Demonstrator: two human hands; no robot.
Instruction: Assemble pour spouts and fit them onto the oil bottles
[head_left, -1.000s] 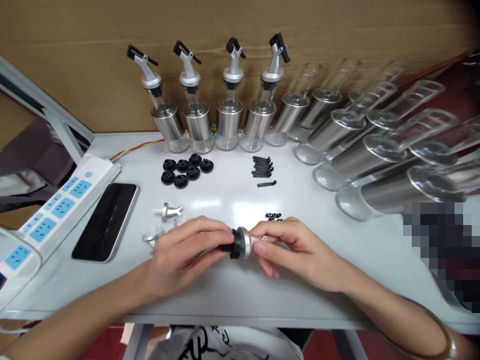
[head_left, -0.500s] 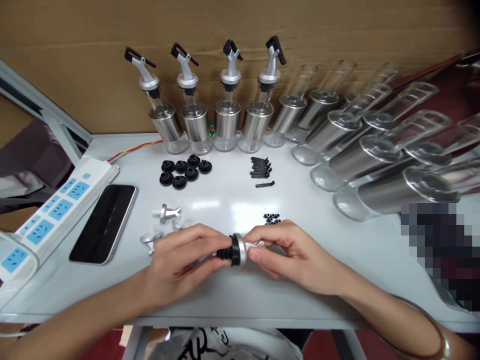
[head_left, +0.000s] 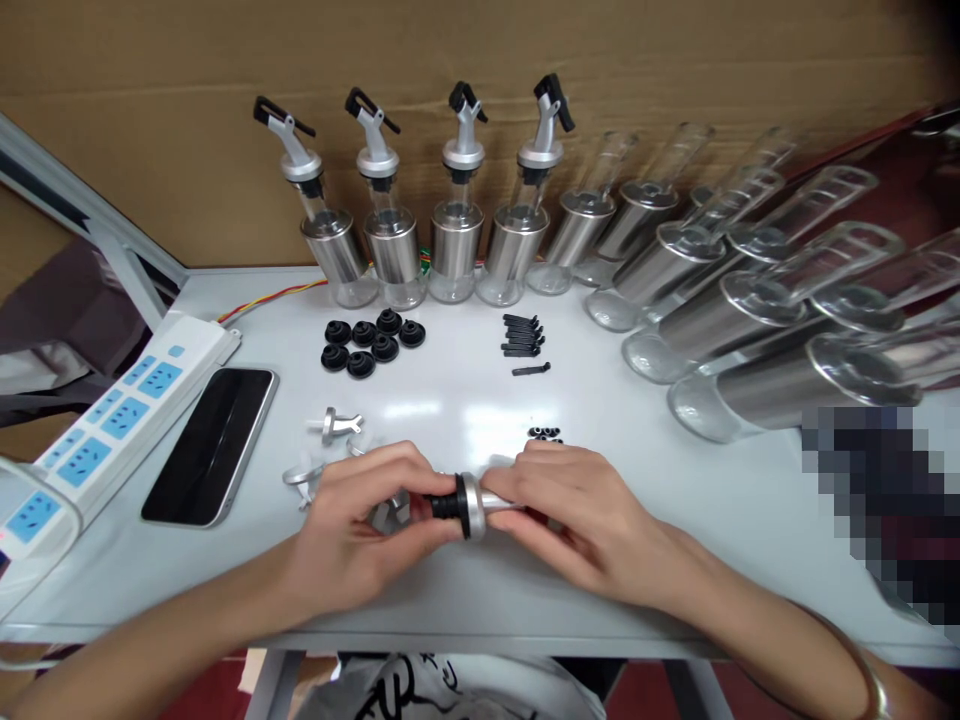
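A silver pourer top with a black ribbed stopper (head_left: 469, 507) lies level between my two hands, low over the table. My left hand (head_left: 367, 530) pinches the black stopper end with thumb and fingers. The spout end is gripped by my right hand (head_left: 574, 515), whose fingers cover most of the spout. Beyond my left hand lie loose silver spout pieces (head_left: 341, 425), partly hidden by it. Small black parts (head_left: 544, 433) sit just past my right hand. Farther back are several black stoppers (head_left: 361, 364) and a group of black levers (head_left: 531, 369).
Four bottles with pourers (head_left: 394, 245) stand along the cardboard back wall. Several open-necked bottles (head_left: 765, 300) fill the right side. On the left lie a phone (head_left: 210, 447) and a white power strip (head_left: 124, 420). The table's front edge (head_left: 450, 643) is close to my forearms.
My right hand has turned over the spout and its fingers now cover more of it. The left fingers have shifted slightly on the stopper.
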